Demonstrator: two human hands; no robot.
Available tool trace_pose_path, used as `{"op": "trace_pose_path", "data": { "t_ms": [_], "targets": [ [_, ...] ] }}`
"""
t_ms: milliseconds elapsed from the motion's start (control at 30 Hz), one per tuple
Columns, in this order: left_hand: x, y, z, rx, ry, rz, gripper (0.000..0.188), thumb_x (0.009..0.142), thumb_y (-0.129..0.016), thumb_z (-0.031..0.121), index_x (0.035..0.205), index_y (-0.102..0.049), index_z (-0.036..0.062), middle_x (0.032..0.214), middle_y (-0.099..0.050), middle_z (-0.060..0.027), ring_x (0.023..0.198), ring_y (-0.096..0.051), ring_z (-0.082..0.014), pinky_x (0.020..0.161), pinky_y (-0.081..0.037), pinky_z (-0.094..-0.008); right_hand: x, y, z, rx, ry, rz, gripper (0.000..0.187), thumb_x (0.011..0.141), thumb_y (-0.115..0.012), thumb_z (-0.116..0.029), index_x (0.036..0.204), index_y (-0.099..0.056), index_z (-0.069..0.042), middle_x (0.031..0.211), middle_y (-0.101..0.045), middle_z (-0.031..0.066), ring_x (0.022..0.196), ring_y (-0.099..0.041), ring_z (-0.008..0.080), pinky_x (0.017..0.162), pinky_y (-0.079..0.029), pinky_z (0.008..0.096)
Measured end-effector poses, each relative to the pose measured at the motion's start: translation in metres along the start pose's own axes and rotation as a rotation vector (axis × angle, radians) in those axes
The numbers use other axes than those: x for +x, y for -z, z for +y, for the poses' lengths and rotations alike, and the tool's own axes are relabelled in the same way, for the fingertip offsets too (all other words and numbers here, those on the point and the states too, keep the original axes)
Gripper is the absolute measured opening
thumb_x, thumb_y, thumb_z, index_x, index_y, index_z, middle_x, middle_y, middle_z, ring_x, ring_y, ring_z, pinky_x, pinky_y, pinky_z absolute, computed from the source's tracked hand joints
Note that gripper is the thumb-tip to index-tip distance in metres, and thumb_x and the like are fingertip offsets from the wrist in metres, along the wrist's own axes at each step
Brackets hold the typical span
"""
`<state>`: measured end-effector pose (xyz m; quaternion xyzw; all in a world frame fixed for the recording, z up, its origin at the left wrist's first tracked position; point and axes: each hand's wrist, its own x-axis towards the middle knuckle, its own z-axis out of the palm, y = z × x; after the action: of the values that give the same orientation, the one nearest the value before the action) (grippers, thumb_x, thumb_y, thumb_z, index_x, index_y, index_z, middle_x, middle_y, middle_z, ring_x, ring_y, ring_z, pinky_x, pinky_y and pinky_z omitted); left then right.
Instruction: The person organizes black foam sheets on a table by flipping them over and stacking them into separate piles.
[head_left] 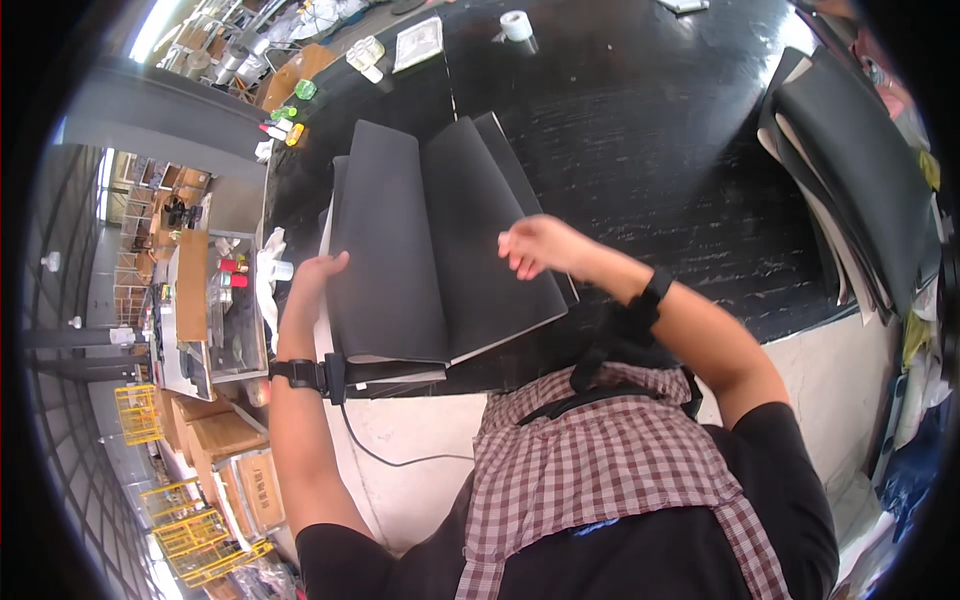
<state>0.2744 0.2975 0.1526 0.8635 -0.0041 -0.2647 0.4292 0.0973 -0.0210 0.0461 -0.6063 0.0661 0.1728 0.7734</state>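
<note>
Large black sheets point(385, 230) with pale undersides lie in a loose, fanned pile on the table in front of me. The upper left sheet bulges in a curve over the others, and a flatter black sheet point(490, 230) spreads out to its right. My left hand point(320, 275) grips the pile's left edge, thumb on top and fingers mostly hidden. Over the right-hand sheet hovers my right hand point(540, 247), its fingers loosely bent and slightly apart, with nothing visible in them.
The sheets rest on a black, scuffed table point(640, 150). Another stack of black sheets point(850, 160) hangs over its right side. Along the far edge stand a white roll point(516, 25), a pale flat packet point(418, 45) and small bottles point(295, 134). A cable point(400, 463) dangles from my left wrist strap.
</note>
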Motion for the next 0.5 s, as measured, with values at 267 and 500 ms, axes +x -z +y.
{"op": "trace_pose_path", "data": {
  "t_ms": [267,500],
  "targets": [
    [-0.040,-0.111,0.028,0.702,-0.475,0.050,0.034,0.078,-0.064,0.039,0.087,-0.070,0.0059,0.069,-0.064,-0.0134,0.067,-0.062,-0.0281,0.063,-0.047,-0.0364,0.029,-0.033,0.029,0.236,-0.162,-0.090,0.095,0.084,-0.039,-0.069,0.141,-0.019,0.004,0.144,-0.029,0.0203,0.133,-0.030,0.0262,0.105,-0.031,0.0397],
    [-0.068,-0.124,0.015,-0.104,-0.451,-0.445,0.040,0.089,-0.058,0.016,0.128,-0.051,0.0061,0.115,-0.062,-0.0083,0.098,-0.060,-0.0130,0.086,-0.045,-0.0241,0.002,-0.004,0.027,0.574,-0.151,0.072,0.084,0.085,-0.035,-0.069,0.139,-0.033,-0.003,0.141,-0.036,0.0141,0.129,-0.035,0.0272,0.105,-0.030,0.0422]
  ]
}}
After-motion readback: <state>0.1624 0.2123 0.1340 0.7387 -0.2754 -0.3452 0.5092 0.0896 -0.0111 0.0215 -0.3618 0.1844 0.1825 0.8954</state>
